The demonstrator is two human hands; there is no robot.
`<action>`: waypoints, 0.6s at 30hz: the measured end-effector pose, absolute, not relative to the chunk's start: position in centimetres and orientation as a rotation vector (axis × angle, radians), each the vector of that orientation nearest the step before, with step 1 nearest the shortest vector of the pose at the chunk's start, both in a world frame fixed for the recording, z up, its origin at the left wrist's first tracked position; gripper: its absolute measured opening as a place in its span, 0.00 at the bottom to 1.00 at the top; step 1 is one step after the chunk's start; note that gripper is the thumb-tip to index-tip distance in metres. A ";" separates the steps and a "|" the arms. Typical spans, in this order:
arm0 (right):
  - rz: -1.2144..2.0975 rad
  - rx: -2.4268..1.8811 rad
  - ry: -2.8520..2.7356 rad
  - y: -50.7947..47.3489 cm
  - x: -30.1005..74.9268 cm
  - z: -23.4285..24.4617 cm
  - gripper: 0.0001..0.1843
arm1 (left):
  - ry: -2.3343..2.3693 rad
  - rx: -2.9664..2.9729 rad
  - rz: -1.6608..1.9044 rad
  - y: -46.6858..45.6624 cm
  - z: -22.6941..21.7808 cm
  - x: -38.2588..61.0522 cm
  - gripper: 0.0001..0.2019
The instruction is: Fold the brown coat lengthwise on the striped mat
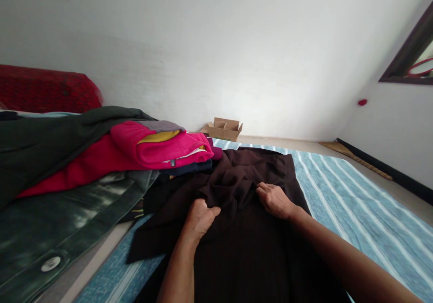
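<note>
Pile [162, 152] noted left of garment [243, 235]. Garment gripped by left hand [201, 215] and, apart across bunched folds [233, 190], by right hand [275, 199]; sheet [338, 190] seen beneath and rightward. Folds judged best eased by even outward tension.

Single head-worn view looks from above the near side of the blue-and-white striped bedsheet [338, 181], facing forward and down along it. Left hand [201, 217] and right hand [274, 200] sit mid-range over the bedsheet. Cardboard box [223, 134] is farther, past the bedsheet's far edge; white wall [216, 46] beyond.
</note>
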State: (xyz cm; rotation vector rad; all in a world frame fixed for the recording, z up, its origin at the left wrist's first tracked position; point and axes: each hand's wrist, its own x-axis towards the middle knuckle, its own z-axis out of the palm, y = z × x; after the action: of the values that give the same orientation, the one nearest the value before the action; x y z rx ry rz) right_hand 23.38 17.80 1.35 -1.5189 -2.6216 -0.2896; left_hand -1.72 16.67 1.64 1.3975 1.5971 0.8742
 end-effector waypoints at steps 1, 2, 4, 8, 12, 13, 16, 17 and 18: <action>-0.276 -1.520 -2.618 17.8 23.4 1.4 0.10 | 1.607 1.413 0.871 16.7 1.7 -1.7 0.07; -0.260 -1.525 -2.606 17.7 23.5 1.4 0.09 | 1.623 1.432 0.864 16.7 1.8 -1.8 0.07; -0.231 -1.537 -2.584 17.7 23.7 1.5 0.08 | 1.685 1.481 0.855 16.7 2.2 -1.9 0.07; -0.200 -1.514 -2.582 17.5 23.7 1.5 0.08 | 2.059 1.541 1.145 16.5 3.9 -1.8 0.11; -0.167 -1.479 -2.592 17.2 23.5 1.5 0.07 | 2.014 1.686 1.861 15.2 6.4 0.0 0.12; -0.164 -1.466 -2.597 17.1 23.5 1.5 0.07 | 1.900 1.811 1.922 14.7 7.0 0.9 0.11; -0.157 -1.438 -2.605 17.0 23.3 1.5 0.08 | 1.588 2.180 1.795 13.4 7.9 3.9 0.09; -0.146 -1.431 -2.603 17.0 23.3 1.5 0.08 | 1.505 2.273 1.693 13.1 7.7 4.9 0.09; -0.129 -1.422 -2.597 17.0 23.4 1.5 0.07 | 1.438 2.346 1.573 12.9 7.3 5.7 0.10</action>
State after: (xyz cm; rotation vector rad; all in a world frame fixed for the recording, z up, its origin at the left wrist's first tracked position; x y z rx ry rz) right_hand 23.36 16.99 1.47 -1.4223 -2.5972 -0.1287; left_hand 5.71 12.91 7.28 2.3455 1.4377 1.5729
